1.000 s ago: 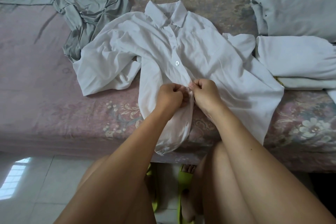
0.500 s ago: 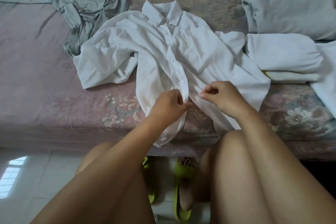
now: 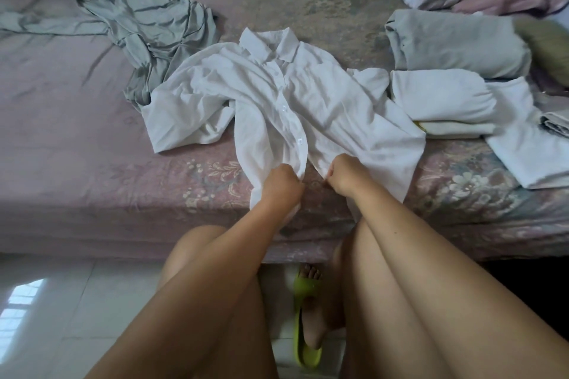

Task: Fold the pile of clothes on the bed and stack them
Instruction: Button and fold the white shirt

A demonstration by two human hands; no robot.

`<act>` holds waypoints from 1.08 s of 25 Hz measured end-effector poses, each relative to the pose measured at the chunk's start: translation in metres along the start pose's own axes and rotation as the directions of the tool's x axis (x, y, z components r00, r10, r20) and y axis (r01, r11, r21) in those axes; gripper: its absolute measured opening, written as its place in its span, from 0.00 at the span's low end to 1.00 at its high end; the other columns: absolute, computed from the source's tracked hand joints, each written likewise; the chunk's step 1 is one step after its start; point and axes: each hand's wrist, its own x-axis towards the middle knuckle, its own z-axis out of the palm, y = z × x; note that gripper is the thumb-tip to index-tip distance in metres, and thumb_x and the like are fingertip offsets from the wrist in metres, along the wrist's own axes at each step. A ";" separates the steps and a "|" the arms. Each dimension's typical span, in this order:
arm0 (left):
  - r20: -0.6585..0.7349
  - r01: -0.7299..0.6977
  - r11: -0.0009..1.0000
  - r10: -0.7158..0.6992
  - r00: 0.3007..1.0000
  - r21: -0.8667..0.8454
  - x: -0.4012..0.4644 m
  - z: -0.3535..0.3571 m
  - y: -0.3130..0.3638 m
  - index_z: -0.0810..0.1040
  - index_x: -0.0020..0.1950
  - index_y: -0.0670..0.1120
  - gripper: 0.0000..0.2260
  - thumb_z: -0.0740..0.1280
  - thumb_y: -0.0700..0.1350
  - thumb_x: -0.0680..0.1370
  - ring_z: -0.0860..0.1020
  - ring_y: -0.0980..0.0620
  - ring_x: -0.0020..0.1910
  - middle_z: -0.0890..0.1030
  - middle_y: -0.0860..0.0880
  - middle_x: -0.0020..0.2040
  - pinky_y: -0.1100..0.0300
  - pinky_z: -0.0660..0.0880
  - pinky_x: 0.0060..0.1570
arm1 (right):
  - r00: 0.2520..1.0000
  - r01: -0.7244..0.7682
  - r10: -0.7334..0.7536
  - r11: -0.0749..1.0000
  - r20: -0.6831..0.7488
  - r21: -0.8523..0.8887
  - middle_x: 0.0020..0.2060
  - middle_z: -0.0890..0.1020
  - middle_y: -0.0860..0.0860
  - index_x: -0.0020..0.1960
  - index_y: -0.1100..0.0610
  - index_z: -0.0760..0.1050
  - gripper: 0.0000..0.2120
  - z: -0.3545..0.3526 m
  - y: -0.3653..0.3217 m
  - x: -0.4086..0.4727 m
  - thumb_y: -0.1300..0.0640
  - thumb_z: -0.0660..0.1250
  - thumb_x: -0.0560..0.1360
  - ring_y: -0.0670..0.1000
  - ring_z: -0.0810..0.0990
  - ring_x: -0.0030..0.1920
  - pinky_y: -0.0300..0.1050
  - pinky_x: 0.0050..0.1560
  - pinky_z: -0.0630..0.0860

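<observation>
White shirt (image 3: 308,108) lies face up, collar away, hem at the bed (image 3: 77,132) edge. Left hand (image 3: 281,183) and right hand (image 3: 345,174) each pinch one lower placket edge. Best bet: line up both edges, pull taut, smooth flat, then fold the sleeves in.

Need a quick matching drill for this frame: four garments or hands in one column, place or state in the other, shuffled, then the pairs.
1. white shirt
2. grey-green garment
3. folded grey item
4. left hand

A. crumpled, far left on the bed
B. pinching the shirt's lower front edge
C. spread out, collar away from the person
D. folded, far right

Pairs: 1-C, 2-A, 3-D, 4-B
</observation>
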 end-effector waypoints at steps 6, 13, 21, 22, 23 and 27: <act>0.221 0.272 0.670 -0.164 0.962 -0.691 -0.003 -0.028 0.013 0.74 0.39 0.39 0.08 0.62 0.32 0.77 0.77 0.50 0.30 0.78 0.44 0.32 0.57 0.80 0.38 | 0.991 -0.110 0.029 0.747 0.133 0.656 0.30 0.76 0.55 0.36 0.63 0.77 0.09 -0.012 -0.010 -0.012 0.61 0.69 0.74 0.52 0.75 0.33 0.45 0.38 0.73; 0.349 0.342 0.621 -0.116 0.930 -0.705 -0.003 -0.032 0.017 0.76 0.41 0.37 0.07 0.62 0.32 0.77 0.79 0.47 0.34 0.80 0.41 0.36 0.58 0.80 0.37 | 0.977 -0.183 0.015 0.559 0.211 0.809 0.32 0.77 0.56 0.42 0.66 0.79 0.05 -0.017 -0.016 -0.016 0.65 0.68 0.75 0.51 0.73 0.31 0.40 0.31 0.71; 0.339 0.373 0.555 -0.168 0.926 -0.743 -0.002 -0.030 0.025 0.77 0.41 0.37 0.06 0.63 0.34 0.77 0.79 0.47 0.33 0.80 0.42 0.35 0.57 0.80 0.38 | 0.967 -0.212 -0.014 0.520 0.256 0.827 0.32 0.76 0.55 0.39 0.62 0.77 0.08 -0.022 -0.015 -0.016 0.65 0.65 0.76 0.50 0.73 0.31 0.38 0.30 0.73; 0.334 0.369 0.551 -0.167 0.928 -0.749 -0.002 -0.030 0.026 0.77 0.42 0.37 0.05 0.64 0.34 0.77 0.80 0.48 0.33 0.80 0.42 0.35 0.58 0.80 0.37 | 0.966 -0.221 -0.008 0.495 0.258 0.840 0.33 0.77 0.54 0.39 0.61 0.77 0.09 -0.022 -0.015 -0.015 0.65 0.64 0.77 0.50 0.75 0.33 0.39 0.32 0.74; 0.330 0.363 0.550 -0.163 0.930 -0.752 -0.001 -0.029 0.025 0.77 0.42 0.36 0.05 0.65 0.34 0.77 0.80 0.49 0.32 0.80 0.43 0.35 0.58 0.81 0.37 | 0.965 -0.228 -0.002 0.478 0.260 0.848 0.33 0.78 0.54 0.39 0.60 0.77 0.09 -0.022 -0.014 -0.015 0.66 0.64 0.77 0.50 0.76 0.34 0.40 0.35 0.75; 0.317 0.339 0.558 -0.140 0.938 -0.757 -0.001 -0.028 0.024 0.79 0.43 0.36 0.03 0.69 0.35 0.76 0.81 0.51 0.31 0.81 0.44 0.33 0.59 0.81 0.38 | 0.964 -0.230 -0.011 0.458 0.265 0.859 0.34 0.79 0.54 0.40 0.60 0.77 0.09 -0.023 -0.011 -0.014 0.66 0.63 0.77 0.51 0.78 0.35 0.42 0.37 0.76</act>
